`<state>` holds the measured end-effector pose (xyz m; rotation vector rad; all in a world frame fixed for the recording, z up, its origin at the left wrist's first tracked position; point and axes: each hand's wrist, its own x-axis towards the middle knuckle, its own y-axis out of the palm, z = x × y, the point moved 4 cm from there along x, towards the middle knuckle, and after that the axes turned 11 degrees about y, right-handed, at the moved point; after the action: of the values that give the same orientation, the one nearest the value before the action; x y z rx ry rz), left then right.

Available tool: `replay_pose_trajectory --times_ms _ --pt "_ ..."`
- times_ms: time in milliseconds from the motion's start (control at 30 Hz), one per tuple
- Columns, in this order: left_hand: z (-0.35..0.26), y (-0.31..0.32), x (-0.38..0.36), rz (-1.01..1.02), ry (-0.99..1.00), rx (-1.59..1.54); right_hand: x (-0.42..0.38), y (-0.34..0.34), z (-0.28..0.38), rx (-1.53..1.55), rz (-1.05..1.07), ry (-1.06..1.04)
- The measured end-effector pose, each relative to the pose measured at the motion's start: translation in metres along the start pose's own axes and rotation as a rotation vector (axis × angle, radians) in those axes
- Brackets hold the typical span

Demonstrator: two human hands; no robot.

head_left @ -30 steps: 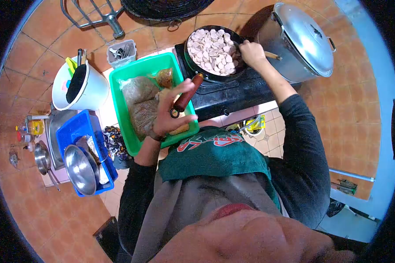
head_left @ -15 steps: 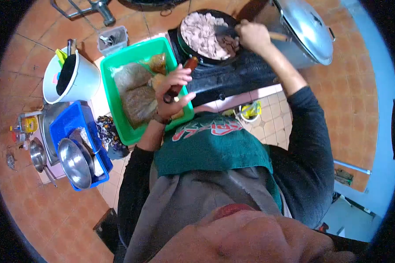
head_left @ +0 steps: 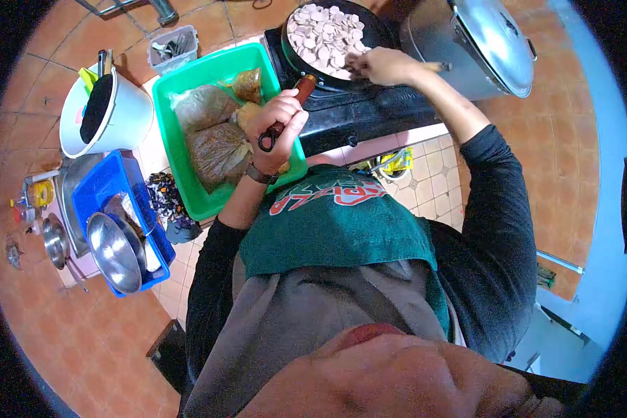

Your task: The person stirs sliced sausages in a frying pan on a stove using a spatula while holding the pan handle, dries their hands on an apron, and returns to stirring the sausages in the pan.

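Note:
A black frying pan holds many pale, roundish slices, heaped towards its left side. My left hand is closed round the pan's reddish-brown handle, whose dark ring end sticks out below the fingers. At the pan's near right edge, my right hand grips a spatula; its wooden handle points to the right. The spatula's dark blade is mostly hidden and blurred beside my fingers. Beneath the pan is a black stove.
A green tub with several filled plastic bags stands left of the stove. A large lidded metal pot stands right of the pan. Further left are a white bucket, a small clear container and a blue basket with metal bowls.
My left hand has gone from fingers apart on the pan handle to wrapped round it. The pan has tilted, and the slices are spread differently. My right hand has moved slightly down and left.

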<state>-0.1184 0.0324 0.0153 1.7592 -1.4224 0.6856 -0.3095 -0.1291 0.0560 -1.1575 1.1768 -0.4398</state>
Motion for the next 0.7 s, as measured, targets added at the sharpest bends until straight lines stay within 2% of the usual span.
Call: replay_pose_trajectory --times_ms 33,133,267,300,367,400,433,500,533,567,700 --pt "0.001 -0.001 0.0 0.0 -0.006 -0.008 -0.003 0.0 0.009 0.123 -0.023 -0.096" --pt "0.001 -0.002 0.001 0.045 0.031 0.01 0.024 0.021 0.013 0.157 -0.12 0.018" --pt "0.0 -0.001 0.0 0.029 0.027 0.008 0.072 0.037 0.006 0.18 -0.131 0.171" --pt "0.001 -0.002 -0.001 0.027 0.023 0.006 0.086 0.043 -0.003 0.181 -0.135 0.169" --pt "0.0 -0.002 -0.001 0.024 0.023 0.004 0.101 0.049 -0.021 0.37 -0.234 0.139" --pt "-0.001 -0.001 -0.001 0.021 0.012 0.007 0.09 0.038 -0.019 0.451 -0.142 0.145" --pt "-0.001 -0.001 0.0 0.017 0.001 0.009 0.107 0.046 -0.034 0.448 -0.221 0.041" --pt "0.0 -0.002 0.0 0.028 0.01 0.009 0.088 0.033 -0.039 0.533 -0.088 -0.029" --pt "0.0 -0.002 0.0 0.039 0.017 0.011 0.086 0.037 -0.05 0.858 0.019 0.097" --pt "0.0 -0.002 0.0 0.039 0.019 0.011 0.082 0.037 -0.059 0.923 0.066 0.228" --pt "-0.001 -0.002 0.0 0.03 0.013 0.013 0.064 0.025 -0.08 0.962 0.116 0.262"
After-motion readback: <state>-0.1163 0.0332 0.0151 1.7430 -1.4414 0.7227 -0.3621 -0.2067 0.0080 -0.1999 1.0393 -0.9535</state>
